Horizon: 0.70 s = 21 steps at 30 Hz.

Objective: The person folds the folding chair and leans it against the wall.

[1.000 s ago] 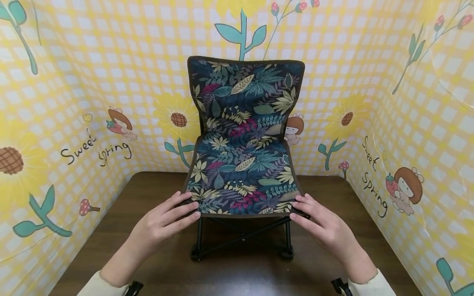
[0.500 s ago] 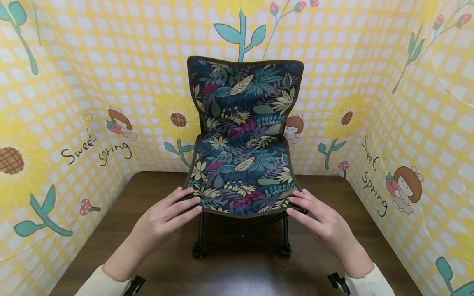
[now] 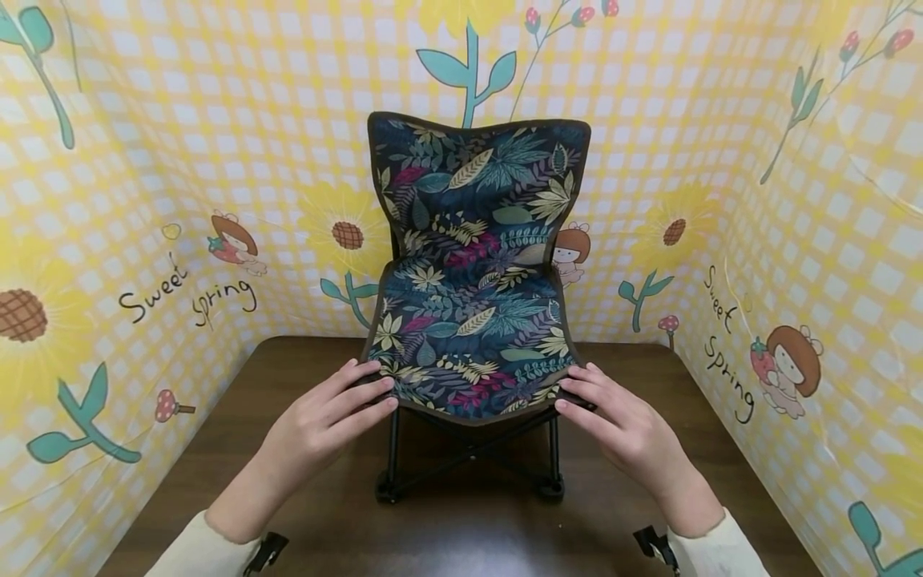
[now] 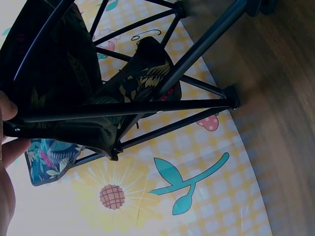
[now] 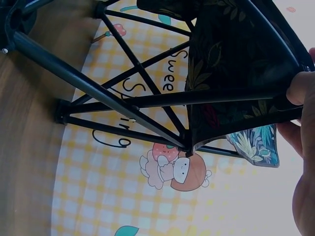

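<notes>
A small folding chair (image 3: 469,320) with dark leaf-print fabric and a black tube frame stands upright in the middle of the head view. My left hand (image 3: 317,425) grips the front left corner of its seat, fingers over the top. At the front right corner my right hand (image 3: 623,421) holds on in the same way. Both wrist views look under the seat, where a thumb (image 5: 298,88) lies against the corner by the frame tube. Crossed legs (image 3: 472,457) show below the front edge, which sags in the middle. The top edge of the backrest (image 3: 479,160) dips too.
Under the chair is a dark brown wooden table (image 3: 288,513) with rounded back corners. Yellow checked cloth walls (image 3: 144,160), printed with sunflowers and cartoon figures, enclose it at the back and on both sides. Black straps (image 3: 267,553) hang at the cuffs.
Both hands have moved slightly inward and up with the seat corners. The front feet stand a little closer together, and the seat's front edge and the backrest's top edge sag more.
</notes>
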{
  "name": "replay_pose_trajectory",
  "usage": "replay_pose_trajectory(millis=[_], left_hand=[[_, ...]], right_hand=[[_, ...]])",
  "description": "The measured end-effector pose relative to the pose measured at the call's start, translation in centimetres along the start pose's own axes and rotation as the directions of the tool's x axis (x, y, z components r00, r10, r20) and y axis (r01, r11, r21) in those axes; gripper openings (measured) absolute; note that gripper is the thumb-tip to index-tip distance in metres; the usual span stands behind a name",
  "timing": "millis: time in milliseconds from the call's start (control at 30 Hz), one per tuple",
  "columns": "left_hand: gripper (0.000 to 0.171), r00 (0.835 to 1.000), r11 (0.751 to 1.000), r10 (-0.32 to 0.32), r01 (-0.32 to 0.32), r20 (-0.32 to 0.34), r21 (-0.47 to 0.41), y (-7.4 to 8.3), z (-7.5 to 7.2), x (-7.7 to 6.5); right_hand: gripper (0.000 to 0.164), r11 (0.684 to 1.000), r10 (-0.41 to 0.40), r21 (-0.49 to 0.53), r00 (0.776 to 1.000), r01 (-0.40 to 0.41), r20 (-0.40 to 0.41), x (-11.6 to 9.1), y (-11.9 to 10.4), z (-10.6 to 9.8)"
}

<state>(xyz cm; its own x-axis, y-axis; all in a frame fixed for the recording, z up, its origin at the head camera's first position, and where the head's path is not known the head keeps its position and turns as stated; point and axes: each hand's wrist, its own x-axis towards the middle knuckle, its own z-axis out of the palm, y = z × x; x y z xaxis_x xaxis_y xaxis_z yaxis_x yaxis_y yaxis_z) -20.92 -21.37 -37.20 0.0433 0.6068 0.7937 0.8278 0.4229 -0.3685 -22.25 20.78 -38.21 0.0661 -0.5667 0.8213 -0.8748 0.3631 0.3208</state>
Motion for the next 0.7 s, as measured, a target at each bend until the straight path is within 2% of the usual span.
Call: replay_pose_trajectory(millis=[267, 700], left_hand=[[0.031, 1.0, 1.0, -0.001, 0.001, 0.011, 0.005, -0.1, 0.0, 0.5], [0.032, 0.999, 0.999, 0.038, -0.038, 0.02, 0.014, -0.4, 0.1, 2.0]], right_hand=[[0.029, 1.0, 0.006, -0.019, 1.0, -0.005, 0.014, 0.3, 0.1, -0.1], [0.028, 1.0, 0.002, -0.026, 1.0, -0.001, 0.015, 0.9, 0.6, -0.1]])
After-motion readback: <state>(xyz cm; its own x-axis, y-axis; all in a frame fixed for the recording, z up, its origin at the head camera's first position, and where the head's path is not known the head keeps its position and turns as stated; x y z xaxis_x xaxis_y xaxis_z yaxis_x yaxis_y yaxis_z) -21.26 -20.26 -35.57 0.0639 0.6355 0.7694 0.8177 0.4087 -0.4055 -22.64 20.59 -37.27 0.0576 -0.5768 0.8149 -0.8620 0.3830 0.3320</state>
